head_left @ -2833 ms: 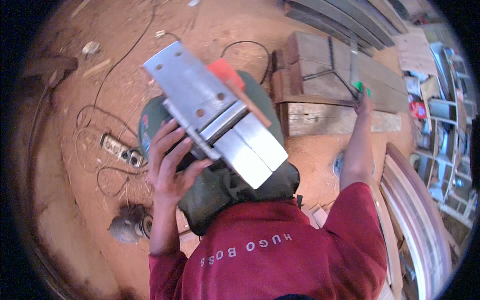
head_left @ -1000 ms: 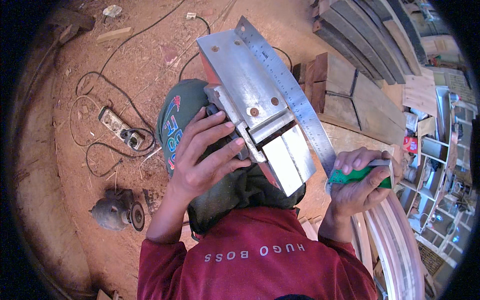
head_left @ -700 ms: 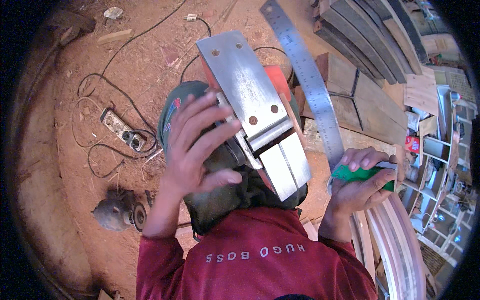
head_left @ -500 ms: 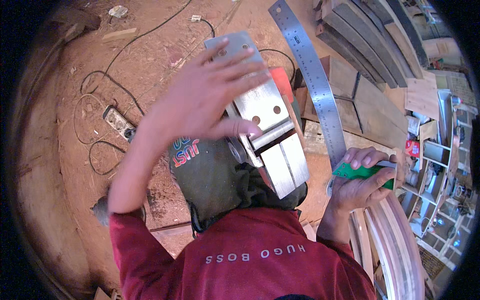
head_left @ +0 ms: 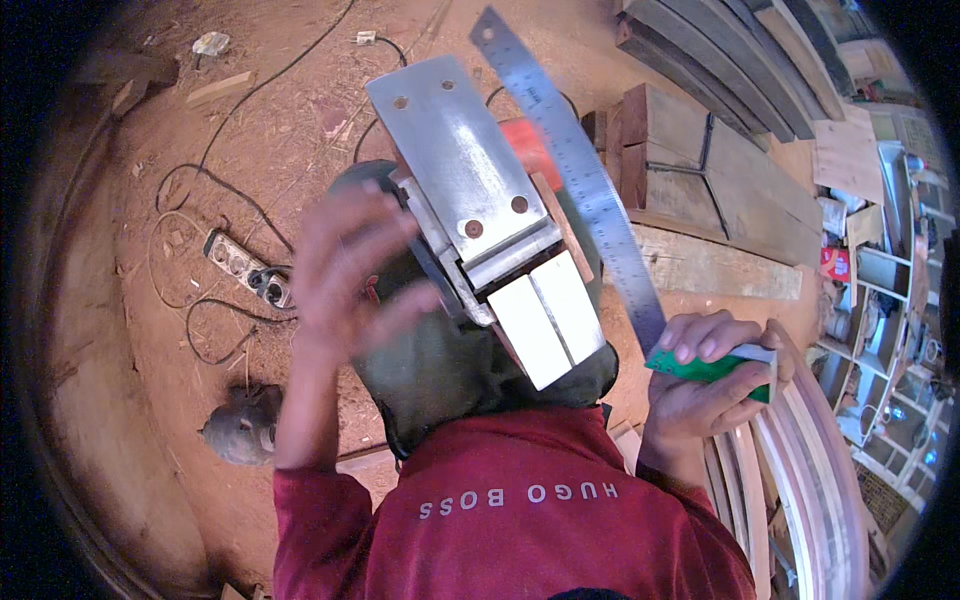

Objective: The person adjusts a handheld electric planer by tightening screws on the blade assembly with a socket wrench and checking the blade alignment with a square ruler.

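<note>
I watch the right hand (head_left: 715,395) wrapped round a green-handled steel square (head_left: 585,180), the left hand (head_left: 335,300) spread empty beside a smooth-plated planer (head_left: 460,150), dusty reddish floor (head_left: 250,150) below.

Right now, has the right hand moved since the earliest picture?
Yes: the right hand, earlier out at the strapped wooden block, is now nearer the person's body, holding the green-handled square.

White multi-socket power strip (head_left: 234,258), black plug inserted, on reddish-brown floor (head_left: 300,110); grey round-bodied power tool (head_left: 240,428), below it; short pale wooden offcut (head_left: 220,89); thick brown timber beams (head_left: 770,215); curved striped wooden strips (head_left: 815,470); pale cluttered shelving (head_left: 868,365), far right.
</note>
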Demonstrator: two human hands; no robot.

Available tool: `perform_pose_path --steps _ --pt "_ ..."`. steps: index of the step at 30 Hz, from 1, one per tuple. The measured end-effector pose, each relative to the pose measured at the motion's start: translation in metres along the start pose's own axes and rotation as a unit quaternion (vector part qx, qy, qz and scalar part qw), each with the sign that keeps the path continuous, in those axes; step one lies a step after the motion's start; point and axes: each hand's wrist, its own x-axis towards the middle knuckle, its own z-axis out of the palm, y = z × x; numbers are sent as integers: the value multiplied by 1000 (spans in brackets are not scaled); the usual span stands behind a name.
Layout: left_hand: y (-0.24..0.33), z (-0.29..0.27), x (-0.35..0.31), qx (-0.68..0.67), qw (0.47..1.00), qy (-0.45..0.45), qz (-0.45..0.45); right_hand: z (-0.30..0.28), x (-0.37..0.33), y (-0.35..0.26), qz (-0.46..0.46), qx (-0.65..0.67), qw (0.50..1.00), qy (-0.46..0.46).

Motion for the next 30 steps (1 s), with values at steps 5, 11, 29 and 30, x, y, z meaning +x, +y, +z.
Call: perform_pose_path --steps 5,11,29,30 --pt "25 12 -30 7 1000 -7 23 12 -4 5 -12 -1 1000 -22" --pt "26 13 -31 -8 1000 -11 1 18 -11 10 -9 8 999 -30" --pt "23 12 -32 -2 1000 -13 28 22 -14 6 18 -13 1000 -21" --pt "23 12 -33 -4 1000 -14 26 22 -14 6 12 -13 1000 -24"
